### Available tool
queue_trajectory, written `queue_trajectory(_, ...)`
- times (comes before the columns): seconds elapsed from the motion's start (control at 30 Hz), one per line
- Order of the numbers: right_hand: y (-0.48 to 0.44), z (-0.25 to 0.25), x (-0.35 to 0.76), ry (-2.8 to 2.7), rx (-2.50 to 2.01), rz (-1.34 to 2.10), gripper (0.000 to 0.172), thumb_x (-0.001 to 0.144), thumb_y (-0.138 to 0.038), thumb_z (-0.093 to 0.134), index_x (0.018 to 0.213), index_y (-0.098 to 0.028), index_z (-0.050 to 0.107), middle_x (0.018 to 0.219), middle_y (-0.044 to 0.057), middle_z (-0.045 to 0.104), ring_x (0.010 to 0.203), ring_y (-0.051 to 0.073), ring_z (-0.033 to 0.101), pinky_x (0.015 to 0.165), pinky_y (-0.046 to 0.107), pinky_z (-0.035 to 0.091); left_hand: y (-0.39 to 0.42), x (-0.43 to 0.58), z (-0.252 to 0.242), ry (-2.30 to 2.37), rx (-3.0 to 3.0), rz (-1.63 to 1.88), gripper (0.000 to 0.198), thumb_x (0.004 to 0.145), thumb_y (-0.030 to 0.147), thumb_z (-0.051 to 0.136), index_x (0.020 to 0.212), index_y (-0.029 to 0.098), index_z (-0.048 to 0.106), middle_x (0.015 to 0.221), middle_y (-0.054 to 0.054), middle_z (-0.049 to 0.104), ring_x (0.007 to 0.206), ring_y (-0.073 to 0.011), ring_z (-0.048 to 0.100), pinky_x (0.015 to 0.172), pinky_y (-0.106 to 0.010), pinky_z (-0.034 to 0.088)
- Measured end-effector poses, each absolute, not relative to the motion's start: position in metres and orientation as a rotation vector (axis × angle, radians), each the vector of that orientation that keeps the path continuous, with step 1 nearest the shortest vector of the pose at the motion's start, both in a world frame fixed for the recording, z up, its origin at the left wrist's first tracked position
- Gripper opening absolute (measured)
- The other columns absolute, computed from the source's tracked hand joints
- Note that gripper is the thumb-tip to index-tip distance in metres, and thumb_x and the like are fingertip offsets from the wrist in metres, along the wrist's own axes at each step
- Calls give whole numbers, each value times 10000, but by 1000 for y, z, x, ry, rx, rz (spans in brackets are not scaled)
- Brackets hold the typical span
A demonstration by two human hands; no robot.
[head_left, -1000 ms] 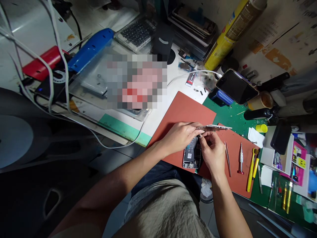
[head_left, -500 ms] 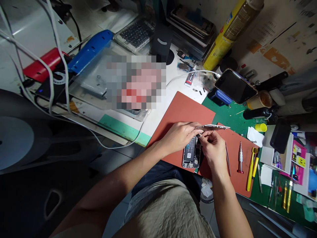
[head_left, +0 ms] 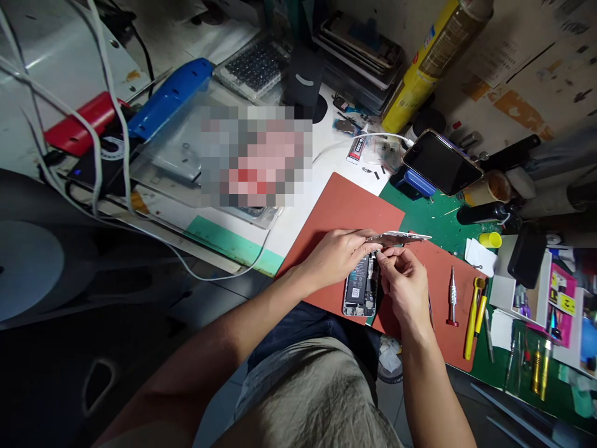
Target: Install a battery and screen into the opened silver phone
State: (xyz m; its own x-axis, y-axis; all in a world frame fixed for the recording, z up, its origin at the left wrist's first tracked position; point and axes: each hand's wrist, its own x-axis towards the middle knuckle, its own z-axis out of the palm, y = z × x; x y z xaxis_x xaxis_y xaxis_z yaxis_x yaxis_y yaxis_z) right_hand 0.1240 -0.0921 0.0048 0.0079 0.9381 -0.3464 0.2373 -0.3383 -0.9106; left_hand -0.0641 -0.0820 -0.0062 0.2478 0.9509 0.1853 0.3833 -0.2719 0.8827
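An opened phone (head_left: 358, 286) lies on the brown mat, its dark battery and inner parts showing. The phone's screen panel (head_left: 398, 238) is raised at the far end of the body, tilted up and seen nearly edge-on. My left hand (head_left: 342, 254) is closed on the panel's left end, thumb near the top of the body. My right hand (head_left: 403, 274) is at the upper right of the body, just below the panel, thumb and fingers pinched together. Whatever those fingertips hold is too small or hidden to make out.
Right of my hand lie a screwdriver (head_left: 452, 297), a yellow-handled tool (head_left: 474, 320) and tweezers (head_left: 430, 306), partly hidden. Another phone (head_left: 443, 163) leans on a blue stand beyond the mat (head_left: 333, 211). A yellow can (head_left: 420, 68) stands behind; a white cable (head_left: 228, 275) hangs at left.
My right hand has shifted slightly right at the top of the phone body, its fingers still pinched. My left hand and the raised panel have hardly moved.
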Motion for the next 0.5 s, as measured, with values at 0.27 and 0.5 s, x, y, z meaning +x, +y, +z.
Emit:
queue_trajectory(0.27,-90,0,126,-1289,-1676,1357,275,894,-462,788,923,-215,670,584,-67,537,457,105,432,435,234,314,-81,-64,-6,1236,1828,996,262,1115,251,518,1179,163,757,1144,-81,823,1073,-221,777,961,-363,590)
queue_trajectory(0.5,-90,0,123,-1362,-1708,1292,293,878,-469,797,849,-222,643,615,-67,518,494,104,393,468,243,299,-82,-63,-9,1233,1814,1028,255,1115,256,525,1127,171,766,1096,-83,823,1033,-218,778,941,-363,590)
